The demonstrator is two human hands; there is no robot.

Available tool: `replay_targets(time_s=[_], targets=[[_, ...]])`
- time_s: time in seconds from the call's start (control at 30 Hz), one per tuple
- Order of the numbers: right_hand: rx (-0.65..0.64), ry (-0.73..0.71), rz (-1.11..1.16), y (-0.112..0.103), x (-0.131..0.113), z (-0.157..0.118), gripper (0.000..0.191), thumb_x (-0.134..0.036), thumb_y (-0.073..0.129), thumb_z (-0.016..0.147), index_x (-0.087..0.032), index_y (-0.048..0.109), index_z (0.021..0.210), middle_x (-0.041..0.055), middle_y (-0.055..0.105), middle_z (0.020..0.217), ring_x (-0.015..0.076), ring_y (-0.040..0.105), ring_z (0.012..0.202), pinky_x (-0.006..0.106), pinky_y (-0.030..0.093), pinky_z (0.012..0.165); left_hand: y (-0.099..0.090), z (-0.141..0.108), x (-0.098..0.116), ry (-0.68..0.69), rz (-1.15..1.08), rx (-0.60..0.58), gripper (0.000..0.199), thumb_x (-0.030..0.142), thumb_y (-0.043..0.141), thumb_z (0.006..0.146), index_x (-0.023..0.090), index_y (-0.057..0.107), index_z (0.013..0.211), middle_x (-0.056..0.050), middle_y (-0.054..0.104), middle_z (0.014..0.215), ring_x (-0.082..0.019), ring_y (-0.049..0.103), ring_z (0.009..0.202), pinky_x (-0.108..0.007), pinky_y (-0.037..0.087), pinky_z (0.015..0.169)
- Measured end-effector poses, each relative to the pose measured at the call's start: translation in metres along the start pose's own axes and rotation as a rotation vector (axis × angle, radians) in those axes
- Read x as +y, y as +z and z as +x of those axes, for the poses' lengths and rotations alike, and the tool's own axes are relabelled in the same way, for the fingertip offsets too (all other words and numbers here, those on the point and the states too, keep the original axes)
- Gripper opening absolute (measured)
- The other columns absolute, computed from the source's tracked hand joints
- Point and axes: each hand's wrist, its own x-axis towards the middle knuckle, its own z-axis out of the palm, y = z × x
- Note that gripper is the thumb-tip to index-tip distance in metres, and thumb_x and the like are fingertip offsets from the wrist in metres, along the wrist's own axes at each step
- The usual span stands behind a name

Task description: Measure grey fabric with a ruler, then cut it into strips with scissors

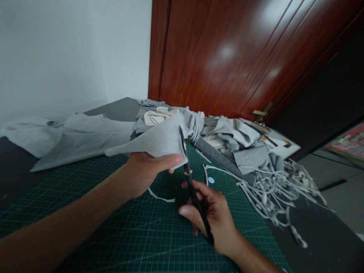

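Observation:
My left hand (148,168) pinches the near edge of a light grey piece of fabric (159,138) between thumb and fingers, lifting it above the green cutting mat (159,235). In my right hand (212,212) is a pair of black scissors (196,199), with fingers around the handles. The blades point away from me and lie at the right edge of the fabric, just beyond my left fingertips. Whether the blades are closed is hard to make out. A thin pale strip of fabric (160,198) lies on the mat below my left hand.
A heap of grey fabric scraps (227,132) and tangled fabric strips (273,189) spreads along the right. Larger pale fabric (88,132) lies at left. A dark grey roll (218,153) and a small pale disc (211,180) sit near the scissors. Behind stands a brown wooden door (216,57).

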Motion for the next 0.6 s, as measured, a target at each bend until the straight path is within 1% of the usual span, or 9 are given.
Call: replay_targets(time_s=[0.07,0.13,0.2,0.27,0.33,0.4,0.47,0.53,0.6], targets=[[-0.004,-0.008,0.001,0.000,0.000,-0.001,0.054,-0.047,0.097,0.080,-0.021,0.073,0.121,-0.0083,0.060,0.062,0.0070,0.046,0.040,0.017,0.036,0.039,0.007,0.001,0.005,0.010,-0.022,0.036,0.031,0.031,0.097,0.066,0.021,0.068,0.065,0.002,0.066,0.065,-0.015,0.058,0.063,-0.028,0.048,0.055],[-0.010,-0.014,0.006,0.000,0.000,-0.001,0.053,-0.045,0.097,0.080,-0.021,0.073,0.121,-0.0084,0.060,0.062,0.0069,0.046,0.040,0.017,0.036,0.039,0.014,0.003,0.010,0.042,-0.142,0.081,0.030,0.032,0.097,0.067,0.022,0.069,0.071,0.003,0.068,0.072,-0.014,0.059,0.065,-0.027,0.049,0.057],[-0.013,-0.022,0.007,0.000,0.000,-0.001,0.053,-0.043,0.098,0.080,-0.021,0.073,0.121,-0.0087,0.060,0.062,0.0066,0.046,0.040,0.017,0.035,0.039,0.018,0.005,0.014,0.090,-0.265,0.115,0.027,0.030,0.096,0.071,0.023,0.074,0.086,0.002,0.076,0.089,-0.017,0.068,0.080,-0.029,0.056,0.068],[-0.016,-0.027,0.007,0.000,0.000,-0.001,0.053,-0.042,0.098,0.080,-0.021,0.073,0.121,-0.0090,0.060,0.061,0.0066,0.045,0.040,0.017,0.035,0.039,0.020,0.007,0.016,0.129,-0.317,0.147,0.035,0.027,0.094,0.073,0.024,0.077,0.104,-0.001,0.080,0.102,-0.022,0.074,0.099,-0.035,0.061,0.084],[-0.023,-0.034,0.005,0.001,0.000,-0.001,0.052,-0.042,0.098,0.080,-0.021,0.073,0.120,-0.0092,0.059,0.061,0.0066,0.045,0.041,0.017,0.035,0.039,0.020,0.007,0.016,0.132,-0.307,0.167,0.051,0.023,0.097,0.067,0.024,0.077,0.114,-0.001,0.081,0.099,-0.027,0.075,0.105,-0.041,0.062,0.091],[-0.026,-0.037,0.003,0.001,0.000,-0.001,0.052,-0.043,0.098,0.080,-0.021,0.073,0.120,-0.0095,0.059,0.061,0.0067,0.045,0.042,0.017,0.036,0.040,0.017,0.006,0.015,0.110,-0.280,0.177,0.065,0.017,0.099,0.059,0.025,0.075,0.120,0.001,0.080,0.090,-0.027,0.075,0.100,-0.042,0.061,0.091],[-0.026,-0.042,0.006,0.002,-0.001,0.000,0.051,-0.044,0.097,0.081,-0.022,0.073,0.119,-0.0097,0.058,0.060,0.0066,0.045,0.042,0.017,0.036,0.040,0.015,0.005,0.013,0.074,-0.252,0.173,0.070,0.014,0.097,0.058,0.026,0.074,0.123,0.003,0.078,0.087,-0.024,0.074,0.095,-0.038,0.061,0.087],[-0.025,-0.044,0.014,0.002,-0.001,0.000,0.050,-0.044,0.097,0.082,-0.021,0.072,0.119,-0.0098,0.057,0.059,0.0065,0.044,0.042,0.017,0.035,0.040,0.013,0.004,0.012,0.053,-0.231,0.161,0.068,0.013,0.095,0.062,0.026,0.073,0.125,0.002,0.078,0.091,-0.022,0.072,0.094,-0.035,0.059,0.085],[-0.025,-0.042,0.023,0.003,0.000,0.000,0.049,-0.044,0.097,0.082,-0.021,0.072,0.118,-0.0097,0.057,0.059,0.0066,0.044,0.043,0.017,0.035,0.040,0.013,0.002,0.011,0.040,-0.217,0.138,0.067,0.014,0.094,0.063,0.026,0.073,0.125,0.000,0.080,0.101,-0.024,0.072,0.100,-0.035,0.059,0.085]])
